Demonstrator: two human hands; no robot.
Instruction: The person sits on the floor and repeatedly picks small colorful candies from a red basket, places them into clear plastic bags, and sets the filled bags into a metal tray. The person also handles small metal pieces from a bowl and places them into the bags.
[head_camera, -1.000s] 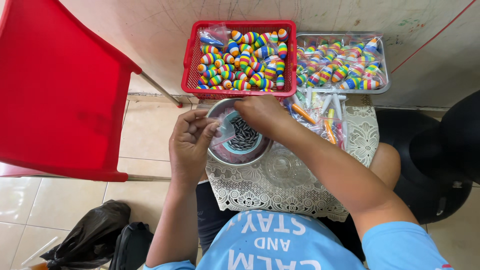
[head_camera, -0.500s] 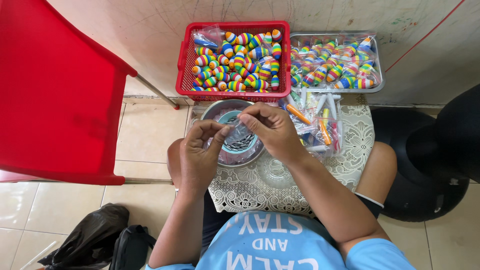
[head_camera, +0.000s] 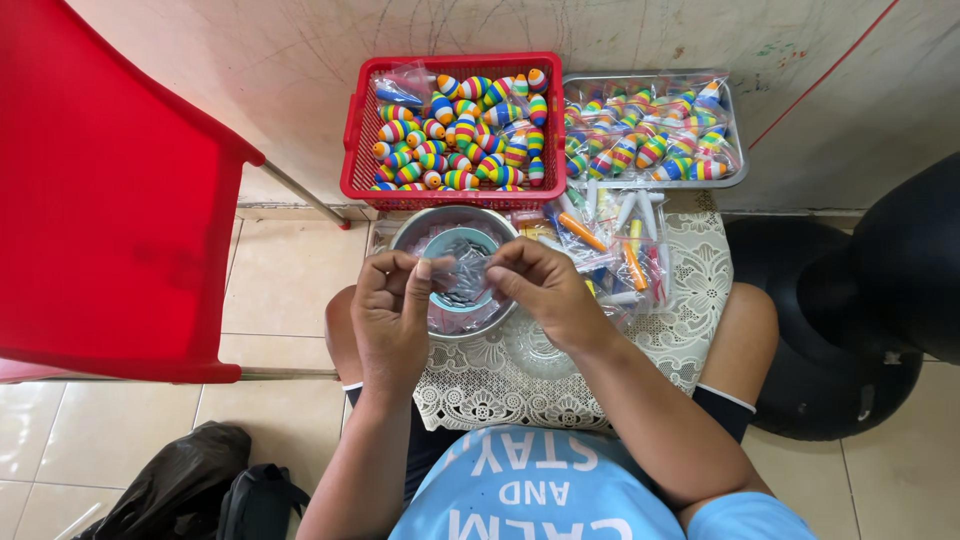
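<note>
Looking down from the head camera, both forearms reach forward from the bottom edge over the lap and meet above a lace-covered board. The left hand (head_camera: 392, 305) is curled knuckles up, thumb and forefinger pressed together on one edge of a small clear plastic bag (head_camera: 466, 268); the right hand (head_camera: 545, 290) mirrors it, fingertips pinching the bag's other edge, so the bag hangs between the two hands. Directly beneath them sits a round metal bowl (head_camera: 420, 228), its contents largely covered by the hands and hard to make out. Beyond the fingertips stands a red basket (head_camera: 357, 130) of striped, rainbow-coloured floats; beyond the right hand, a metal tray (head_camera: 738, 140) holds bagged ones. Just past the right knuckles lies a heap of slim packets (head_camera: 625, 250), blurred by glare. A red chair (head_camera: 110, 190) stands beside the left arm.
</note>
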